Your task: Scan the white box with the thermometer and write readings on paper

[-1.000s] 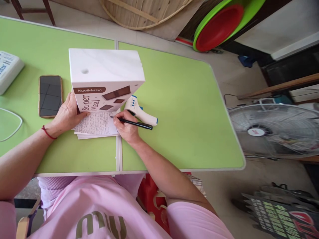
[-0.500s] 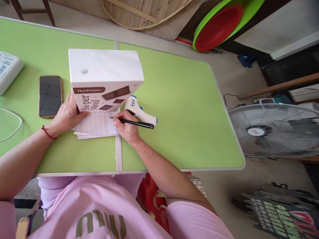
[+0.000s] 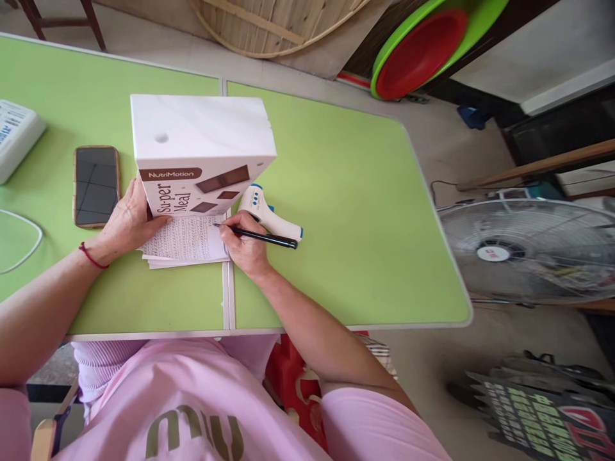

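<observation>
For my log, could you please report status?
Right hand gripping black pen, tip at paper. Left hand at left edge. White box hiding far edge.

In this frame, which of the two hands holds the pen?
The right hand, gripping the black pen at the handwritten paper. The left hand, with a red cord around its wrist, has no pen.

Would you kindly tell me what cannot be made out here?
All in the head view:
Writing on the paper: too small to read.
Paper's far end: hidden behind the white box.
Part of the white-and-blue handheld device: covered by the right hand.
White unit: cut off by the left edge.
Fan: cut off by the right edge; blades blurred.
</observation>
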Tool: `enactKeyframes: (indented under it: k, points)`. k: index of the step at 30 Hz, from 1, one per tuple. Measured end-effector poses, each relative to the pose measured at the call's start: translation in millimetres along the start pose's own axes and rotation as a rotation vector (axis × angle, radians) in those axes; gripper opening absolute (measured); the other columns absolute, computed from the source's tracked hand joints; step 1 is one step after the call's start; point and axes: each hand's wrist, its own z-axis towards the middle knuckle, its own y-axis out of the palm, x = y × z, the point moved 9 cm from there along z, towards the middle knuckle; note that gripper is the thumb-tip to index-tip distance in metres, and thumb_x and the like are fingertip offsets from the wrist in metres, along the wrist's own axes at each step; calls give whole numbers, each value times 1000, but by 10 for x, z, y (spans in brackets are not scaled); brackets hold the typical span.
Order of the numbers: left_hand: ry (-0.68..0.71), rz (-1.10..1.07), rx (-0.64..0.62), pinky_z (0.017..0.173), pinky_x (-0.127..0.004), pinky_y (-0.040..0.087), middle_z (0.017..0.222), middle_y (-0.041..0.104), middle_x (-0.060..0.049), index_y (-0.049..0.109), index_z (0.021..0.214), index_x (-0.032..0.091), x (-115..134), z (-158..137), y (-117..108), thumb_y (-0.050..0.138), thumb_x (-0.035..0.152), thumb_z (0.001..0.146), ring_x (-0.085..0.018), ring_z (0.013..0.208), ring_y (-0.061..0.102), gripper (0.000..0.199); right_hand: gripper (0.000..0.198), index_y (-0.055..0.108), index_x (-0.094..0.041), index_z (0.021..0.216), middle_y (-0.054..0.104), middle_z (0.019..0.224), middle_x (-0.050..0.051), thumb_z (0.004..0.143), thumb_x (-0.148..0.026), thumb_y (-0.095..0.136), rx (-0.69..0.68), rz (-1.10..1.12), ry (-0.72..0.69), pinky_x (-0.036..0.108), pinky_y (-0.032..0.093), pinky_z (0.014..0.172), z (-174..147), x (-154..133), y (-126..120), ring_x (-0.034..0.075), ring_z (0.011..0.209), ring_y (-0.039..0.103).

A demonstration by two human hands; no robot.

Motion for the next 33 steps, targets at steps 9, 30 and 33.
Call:
enactKeyframes:
  k: [9, 30, 33]
  points:
    - [-4, -18, 3, 124, -61, 52, 157, 59, -21, 51, 155, 15, -17, 8, 9, 74, 32, 92, -45, 146, 59, 69, 11, 57, -27, 80, 60, 68, -4, 90, -28, 61, -35, -22, -8, 31, 48, 61, -2, -19, 32, 15, 60, 54]
    - [-12, -19, -4, 124, -63, 52, 156, 60, -18, 53, 153, 20, -27, 0, 5, 73, 32, 91, -44, 145, 59, 67, 10, 59, -27, 78, 62, 65, -5, 86, -27, 63, 1, -5, 47, 30, 49, 60, 14, 68, -60, 15, 59, 55]
    - [-13, -21, -2, 124, -64, 52, 154, 61, -19, 54, 152, 19, -19, 0, 1, 72, 33, 91, -44, 144, 60, 65, 12, 57, -27, 77, 63, 66, -4, 86, -27, 64, -9, -14, 57, 31, 51, 61, 16, 67, -44, 16, 60, 57]
